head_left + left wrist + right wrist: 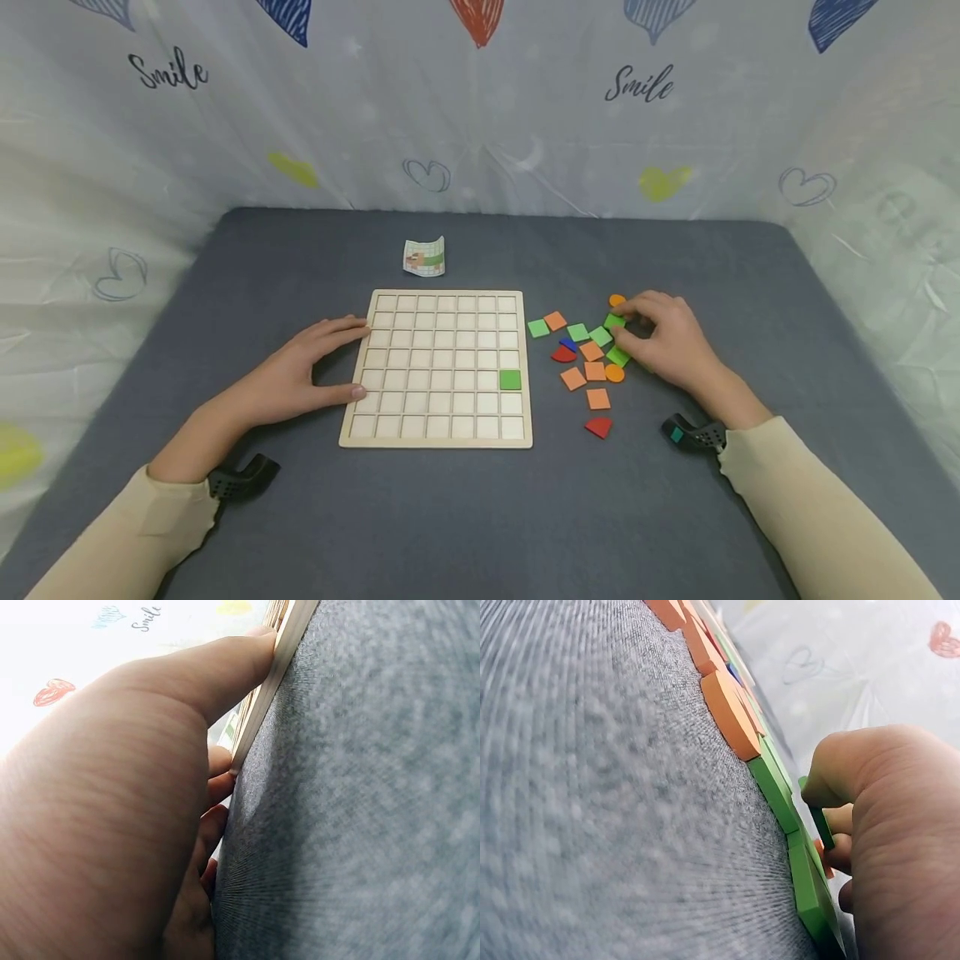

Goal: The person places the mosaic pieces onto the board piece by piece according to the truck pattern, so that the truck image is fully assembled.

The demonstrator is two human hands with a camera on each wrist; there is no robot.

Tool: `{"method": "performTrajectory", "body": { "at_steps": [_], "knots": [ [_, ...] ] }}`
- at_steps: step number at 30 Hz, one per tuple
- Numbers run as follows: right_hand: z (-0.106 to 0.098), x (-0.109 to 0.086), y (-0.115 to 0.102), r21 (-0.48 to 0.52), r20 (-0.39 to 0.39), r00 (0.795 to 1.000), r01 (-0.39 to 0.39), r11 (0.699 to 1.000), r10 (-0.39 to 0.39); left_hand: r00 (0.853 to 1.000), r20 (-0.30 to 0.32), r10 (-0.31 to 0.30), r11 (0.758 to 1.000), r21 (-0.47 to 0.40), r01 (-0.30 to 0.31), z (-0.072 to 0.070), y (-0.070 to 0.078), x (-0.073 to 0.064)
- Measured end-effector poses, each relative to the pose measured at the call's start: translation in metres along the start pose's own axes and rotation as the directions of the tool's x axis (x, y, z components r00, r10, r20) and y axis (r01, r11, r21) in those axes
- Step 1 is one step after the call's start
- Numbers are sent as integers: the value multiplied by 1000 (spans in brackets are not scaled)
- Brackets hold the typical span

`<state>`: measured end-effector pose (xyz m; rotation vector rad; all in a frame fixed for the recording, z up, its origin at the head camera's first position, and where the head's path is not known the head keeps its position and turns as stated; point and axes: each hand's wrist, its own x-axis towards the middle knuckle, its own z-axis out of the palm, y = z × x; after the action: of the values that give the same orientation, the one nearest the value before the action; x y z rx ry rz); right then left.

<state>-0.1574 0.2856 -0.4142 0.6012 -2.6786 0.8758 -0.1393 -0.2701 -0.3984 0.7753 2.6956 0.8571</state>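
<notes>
A pale wooden grid board [435, 443] lies on the table, with one green square tile [510, 380] in a cell of its rightmost column. My left hand [300, 372] touches the board's left edge with thumb and fingertips spread apart along it; the left wrist view shows the thumb [225, 671] against the rim. Over the loose pieces right of the board, my right hand [670, 340] pinches a green square tile [821, 821] between thumb and fingers, held just above other green tiles. Orange squares [597, 399], green squares [577, 332] and an orange round piece [615, 373] lie nearby.
A small printed card [424, 257] with a coloured grid picture lies behind the board. Red rounded wedges [598, 427] and a blue piece [568, 343] are among the loose pieces. The grey cloth-covered table [480, 525] meets a patterned curtain [510, 108] at the back.
</notes>
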Motion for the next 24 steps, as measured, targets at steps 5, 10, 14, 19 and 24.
{"method": "performTrajectory", "body": {
  "at_steps": [5, 10, 14, 19, 24],
  "knots": [
    [2, 1, -4, 11, 8, 1000, 3, 1000, -3, 1000, -2, 2, 1000, 2, -2, 1, -1, 0],
    [4, 1, -11, 23, 24, 1000, 14, 1000, -14, 1000, 4, 0, 1000, 11, 0, 2, -1, 0],
    [8, 2, -16, 25, 31, 999, 32, 999, -32, 1000, 4, -5, 1000, 14, 5, 2, -1, 1],
    [14, 3, -25, 53, 15, 996, 83, 995, -84, 1000, -1, 2, 1000, 14, -2, 1, -1, 1],
    [21, 3, -34, 95, -6, 988, 155, 983, -155, 1000, 0, 7, 1000, 16, -7, 1, -1, 1]
  ]
}}
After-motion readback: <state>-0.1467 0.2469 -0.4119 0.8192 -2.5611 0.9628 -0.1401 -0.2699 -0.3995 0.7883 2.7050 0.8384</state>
